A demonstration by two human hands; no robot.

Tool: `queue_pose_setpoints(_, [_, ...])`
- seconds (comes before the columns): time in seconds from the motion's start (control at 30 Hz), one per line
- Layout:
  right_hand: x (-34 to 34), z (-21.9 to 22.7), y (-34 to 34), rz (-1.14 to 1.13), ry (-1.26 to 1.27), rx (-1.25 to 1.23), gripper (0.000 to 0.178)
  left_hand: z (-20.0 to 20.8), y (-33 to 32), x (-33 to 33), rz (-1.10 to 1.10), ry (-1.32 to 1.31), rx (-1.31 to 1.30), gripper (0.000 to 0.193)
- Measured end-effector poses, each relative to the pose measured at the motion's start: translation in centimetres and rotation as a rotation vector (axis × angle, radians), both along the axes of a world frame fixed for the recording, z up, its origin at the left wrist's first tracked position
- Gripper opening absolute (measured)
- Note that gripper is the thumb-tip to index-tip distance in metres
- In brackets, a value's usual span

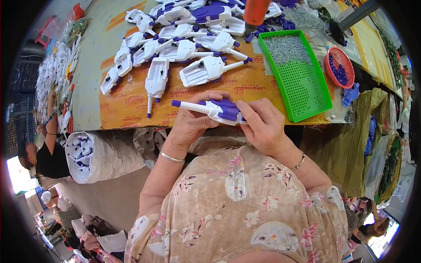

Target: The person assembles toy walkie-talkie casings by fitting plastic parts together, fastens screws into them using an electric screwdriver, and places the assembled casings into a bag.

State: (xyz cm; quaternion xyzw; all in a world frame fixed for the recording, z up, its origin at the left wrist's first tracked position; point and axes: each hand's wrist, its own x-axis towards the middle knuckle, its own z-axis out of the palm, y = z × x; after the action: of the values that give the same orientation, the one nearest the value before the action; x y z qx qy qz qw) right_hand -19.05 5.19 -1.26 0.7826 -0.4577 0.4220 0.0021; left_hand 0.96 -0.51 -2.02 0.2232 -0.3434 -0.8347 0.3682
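Observation:
Between my two hands, at the table's near edge, is a white and purple plastic toy body (222, 110) with a long white tube tipped in purple. The tube points left and the purple side faces up. My left hand (189, 122) is closed around it near the base of the tube. My right hand (265, 125) grips its other end, fingertips on the purple cover. Just beyond my hands lie similar white housings (202, 72), open side up, with small black parts inside. More of them are heaped at the far left of the table.
A green perforated tray (303, 83) of small screws stands to the right, beside a red basket (339, 65) of purple parts. A red-orange tool (256, 13) hangs above the far side. At the lower left, a white sack (105, 160) holds more toy bodies. Another person's arm (50, 114) shows far left.

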Motion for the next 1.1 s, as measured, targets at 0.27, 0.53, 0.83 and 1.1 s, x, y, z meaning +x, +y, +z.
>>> queue_pose_setpoints(0.27, [0.8, -0.4, 0.1, 0.037, -0.267, 0.201, 0.060, -0.7, -0.1, 0.6, 0.075, -0.084, -0.045, 0.052])
queue_pose_setpoints(0.53, [1.1, -0.6, 1.1, 0.262, -1.140, 0.899, 0.046, -0.8, -0.5, 1.4, 0.064, 0.047, 0.069, 0.031])
queue_pose_setpoints(0.83, [0.3, -1.1, 1.2, 0.242, -1.122, 0.953, 0.038, -1.1, -0.3, 1.7, 0.076, 0.020, 0.070, 0.031])
queue_pose_setpoints(1.1, [0.3, -1.0, 1.0, 0.151, -1.075, 0.892, 0.033, -0.7, 0.0, 1.5, 0.128, -0.062, 0.064, 0.033])
